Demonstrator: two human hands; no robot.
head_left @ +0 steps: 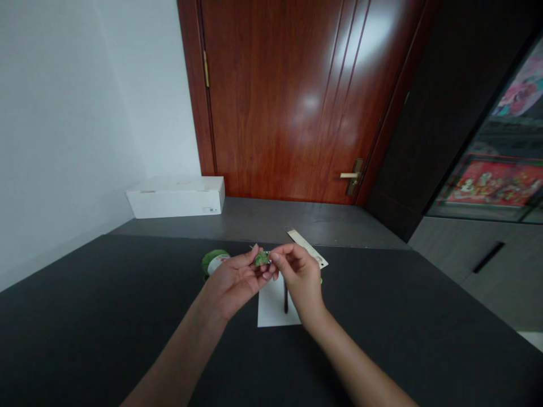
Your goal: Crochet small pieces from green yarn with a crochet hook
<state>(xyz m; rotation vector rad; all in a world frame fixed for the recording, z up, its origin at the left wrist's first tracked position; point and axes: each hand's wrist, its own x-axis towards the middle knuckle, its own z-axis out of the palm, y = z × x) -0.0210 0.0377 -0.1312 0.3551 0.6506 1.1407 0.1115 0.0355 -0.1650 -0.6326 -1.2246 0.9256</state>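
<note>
Both my hands meet above a dark table (106,316). My left hand (235,282) and my right hand (299,277) are closed in a pinch on a small green crocheted piece (261,259) held between their fingertips. A thin metal needle or hook seems to stick out of the piece, too small to be sure. A ball of green yarn (214,261) with a white label lies just left of my left hand. Under my hands lies a white sheet of paper (271,308) with a dark thin tool (285,299) on it.
A pale ruler (307,247) lies on the table beyond my right hand. A white box (178,196) sits on the grey floor by the white wall. A red-brown wooden door (297,96) with a brass handle (352,175) stands ahead; a dark cabinet (466,141) is at right.
</note>
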